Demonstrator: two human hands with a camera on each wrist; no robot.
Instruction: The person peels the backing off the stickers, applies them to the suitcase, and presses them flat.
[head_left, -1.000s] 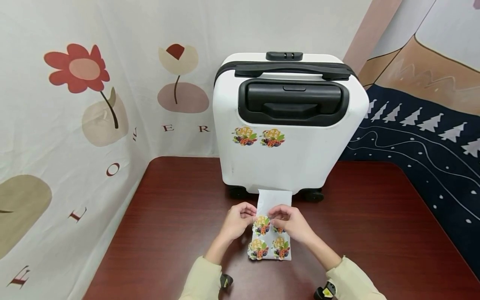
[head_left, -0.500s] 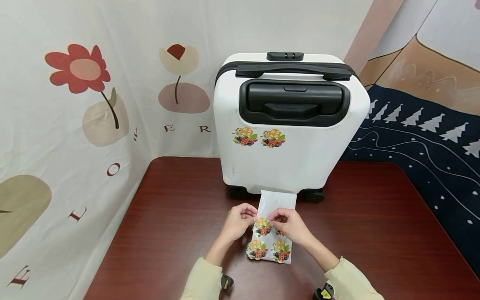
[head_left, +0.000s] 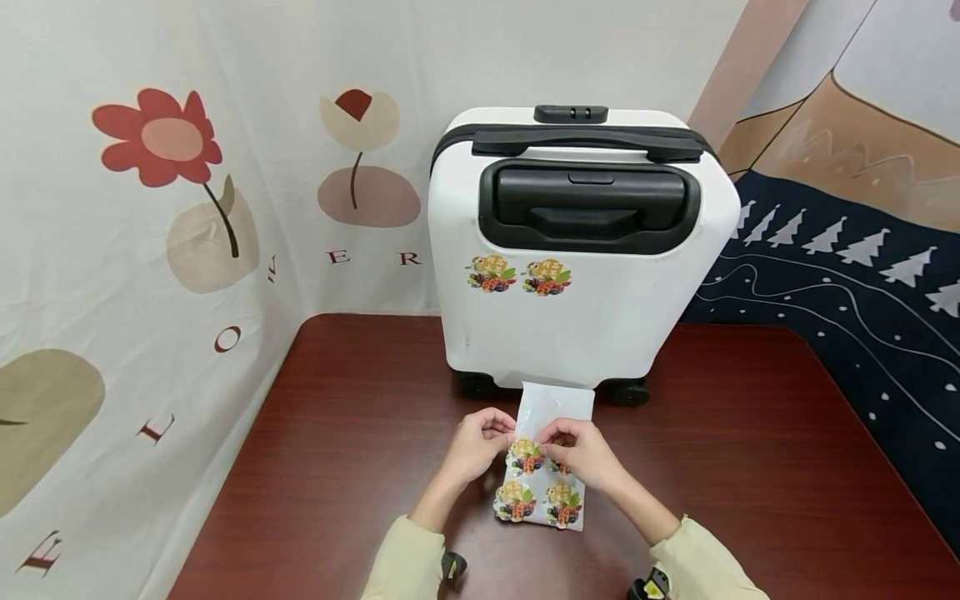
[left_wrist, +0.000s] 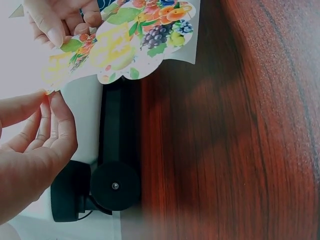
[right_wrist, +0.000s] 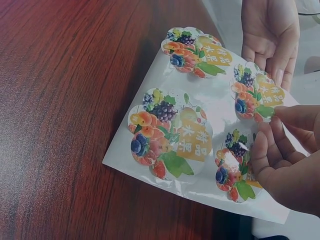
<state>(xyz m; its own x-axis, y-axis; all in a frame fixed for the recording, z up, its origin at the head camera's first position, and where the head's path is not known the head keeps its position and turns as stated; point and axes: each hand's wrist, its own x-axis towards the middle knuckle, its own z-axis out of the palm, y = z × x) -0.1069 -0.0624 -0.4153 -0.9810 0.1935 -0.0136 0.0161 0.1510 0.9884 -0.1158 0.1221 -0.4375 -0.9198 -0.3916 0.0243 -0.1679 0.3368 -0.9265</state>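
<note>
Evidently, from my remote seat, both hands are busy with one sticker sheet point(head_left: 557, 404), held between them just in front of the white hard-shell suitcase point(head_left: 498, 337) and over the reddish-brown wooden table point(head_left: 337, 442). I see the left hand point(head_left: 471, 446) pinching the sheet's left edge between thumb and fingertip, presumably to steady the flimsy paper, while the right hand point(head_left: 588, 452) pinches at the right edge of the upper-left fruit sticker point(head_left: 525, 458); whether backing is caught too, I can't tell. My guess is that gripping from opposite sides stops the sheet from slipping or curling. I note the suitcase standing upright, its broad face towards the hands, probably for easy access, with a matching pair of fruit stickers point(head_left: 491, 275) below the recessed black telescopic handle point(head_left: 588, 200)
</note>
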